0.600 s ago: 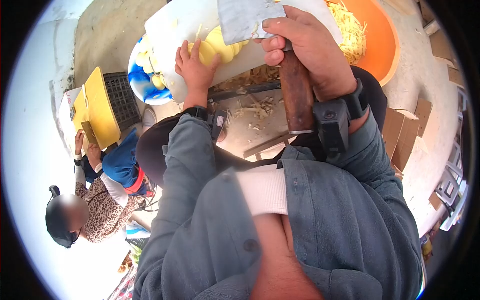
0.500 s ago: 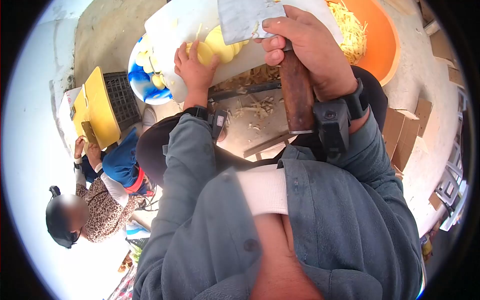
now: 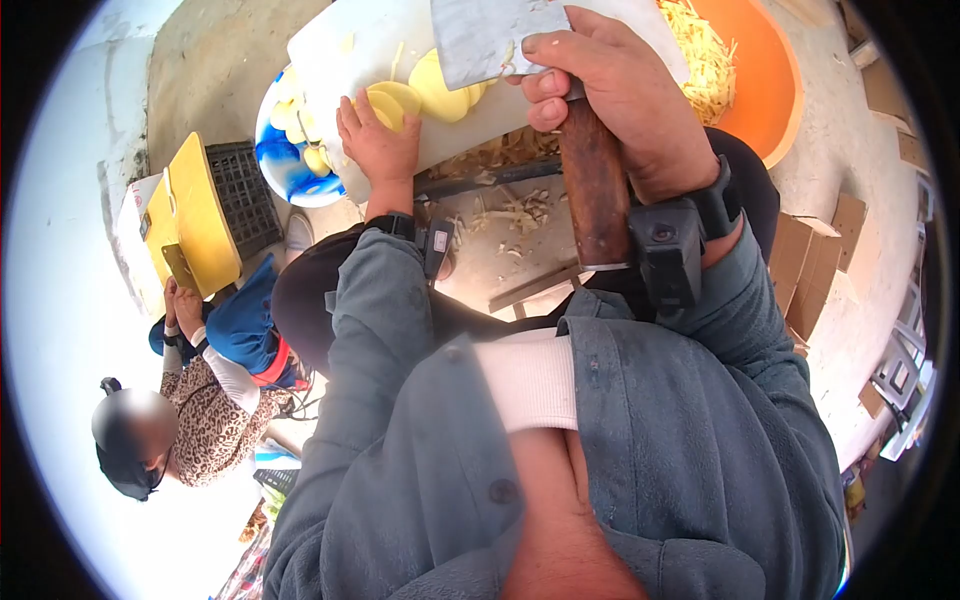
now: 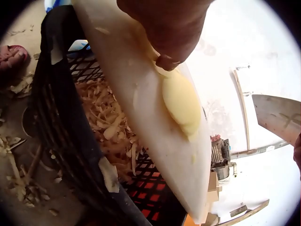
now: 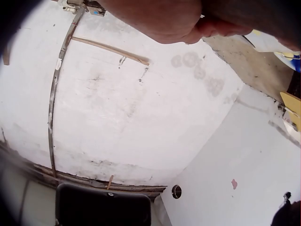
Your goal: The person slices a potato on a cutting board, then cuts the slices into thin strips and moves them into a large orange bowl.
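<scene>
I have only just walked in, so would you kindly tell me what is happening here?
One person's right hand grips a cleaver, its blade clear of the white cutting board. Their left hand touches pale yellow slices, perhaps potato, on the board. Cut strips lie in an orange basin, and peelings in a black crate.

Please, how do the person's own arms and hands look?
The left hand and right hand are bare, the sleeves grey-blue. Each wears a black strap and a dark box, the left one with a small white label, the right one with a round lens.
</scene>
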The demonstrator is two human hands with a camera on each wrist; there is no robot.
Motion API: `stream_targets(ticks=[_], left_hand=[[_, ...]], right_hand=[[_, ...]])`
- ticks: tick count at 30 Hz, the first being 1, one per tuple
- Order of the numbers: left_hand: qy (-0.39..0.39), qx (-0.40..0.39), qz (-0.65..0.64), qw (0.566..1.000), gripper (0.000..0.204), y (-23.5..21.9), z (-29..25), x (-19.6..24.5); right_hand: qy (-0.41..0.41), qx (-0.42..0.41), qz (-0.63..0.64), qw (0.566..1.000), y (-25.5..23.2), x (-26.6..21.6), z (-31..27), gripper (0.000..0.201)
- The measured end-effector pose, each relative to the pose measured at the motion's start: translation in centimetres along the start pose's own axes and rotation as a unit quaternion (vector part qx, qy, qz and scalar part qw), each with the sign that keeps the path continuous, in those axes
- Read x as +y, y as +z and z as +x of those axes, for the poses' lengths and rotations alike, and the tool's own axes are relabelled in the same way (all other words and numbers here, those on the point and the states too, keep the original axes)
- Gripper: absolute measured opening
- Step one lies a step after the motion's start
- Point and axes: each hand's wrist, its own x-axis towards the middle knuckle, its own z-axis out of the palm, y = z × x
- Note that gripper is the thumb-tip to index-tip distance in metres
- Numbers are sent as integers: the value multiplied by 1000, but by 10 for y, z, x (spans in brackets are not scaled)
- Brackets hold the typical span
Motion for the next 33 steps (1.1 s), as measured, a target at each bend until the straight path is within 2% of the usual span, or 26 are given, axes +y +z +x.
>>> stream_targets(ticks=[3,6,9,12,15,17,21,23,24,26,27,29,30,31,33], left_hand=[[30,27,-50,998,81,3,-1,-7],[11,21,-74,997,83,-1,-7,-6],[-19,31,-91,995,82,0,-12,-5],[-45,58,-82,994,76,11,-15,-14],[-24,52,-104,993,68,16,-18,-27],[-21,56,-92,994,61,13,-20,-24],[-46,55,-108,992,65,7,-20,-16],[-48,87,-50,994,70,0,-17,-9],[-48,90,-56,993,70,-4,-15,-5],[29,92,-19,995,76,-13,-13,4],[29,96,-26,995,76,-16,-11,11],[175,30,-118,977,81,-19,-10,32],[200,-7,-120,972,88,-21,-11,43],[201,-4,-127,971,88,-20,-12,49],[190,-68,-105,974,93,-20,-12,56]], right_hand=[[-1,-7,-4,1000,0,0,0,22],[13,5,1,1000,1,-1,1,22],[-16,-24,-16,999,0,0,0,21],[-8,-13,-16,1000,0,2,2,22],[-23,-30,-7,999,1,3,1,23],[-7,-8,-9,1000,3,3,0,26],[-12,3,-23,1000,-2,10,6,21],[-154,-67,-99,981,-18,24,17,22],[-158,-65,-104,980,-18,24,16,22],[-151,-25,-109,982,-14,22,13,20],[-155,-23,-115,981,-15,22,13,20],[-173,0,-100,980,-19,24,17,19],[-176,3,-106,979,-22,24,18,19],[-188,16,-111,976,-25,24,20,20],[-202,30,-119,972,-32,27,25,22]])
